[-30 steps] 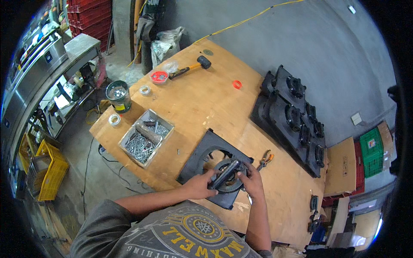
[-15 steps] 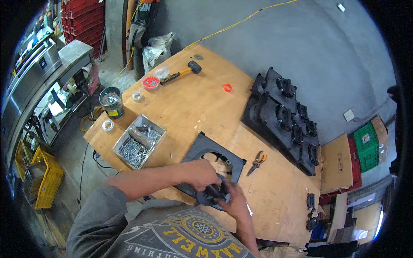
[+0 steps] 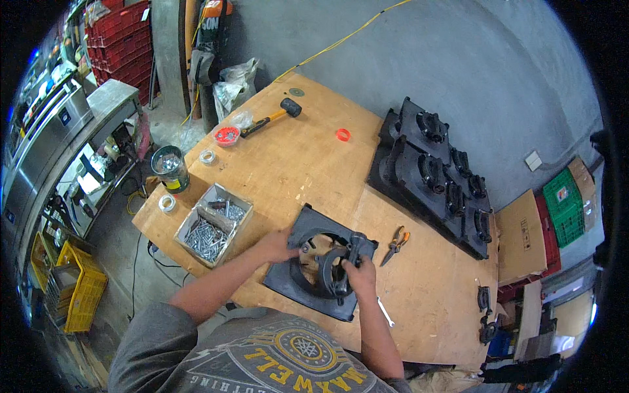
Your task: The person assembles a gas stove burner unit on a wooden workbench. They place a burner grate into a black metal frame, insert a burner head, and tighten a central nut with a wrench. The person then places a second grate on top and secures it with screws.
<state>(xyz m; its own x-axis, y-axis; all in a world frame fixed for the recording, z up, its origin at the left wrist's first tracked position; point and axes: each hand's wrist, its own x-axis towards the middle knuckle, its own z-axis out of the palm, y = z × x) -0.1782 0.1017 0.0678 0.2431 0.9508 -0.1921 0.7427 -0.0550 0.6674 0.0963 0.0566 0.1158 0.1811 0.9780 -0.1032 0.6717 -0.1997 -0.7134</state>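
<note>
A black square plate [image 3: 288,278] with a large round opening lies on the table in front of me. Over the right side of its opening sits a black curved bracket [image 3: 340,265] with a thick bar. My right hand [image 3: 360,274] has its fingers wrapped round this bracket. My left hand [image 3: 276,247] is closed at the plate's left edge, its fingertips reaching the rim of the opening beside a small bolt [image 3: 305,249]. Right of the plate lie orange-handled pliers [image 3: 396,245]. A wrench [image 3: 385,312] rests by my right forearm.
An open box [image 3: 213,226] of bolts stands left of the plate, with a bucket [image 3: 170,169] of hardware behind it. A rubber mallet [image 3: 272,118], a red tub [image 3: 227,136] and tape rolls lie farther back. Stacked black plates [image 3: 426,173] with brackets line the right edge.
My hands were together over the plate's near edge, handling the bracket. They have parted: the left moved to the plate's left edge, and the right holds the bracket farther up on the plate.
</note>
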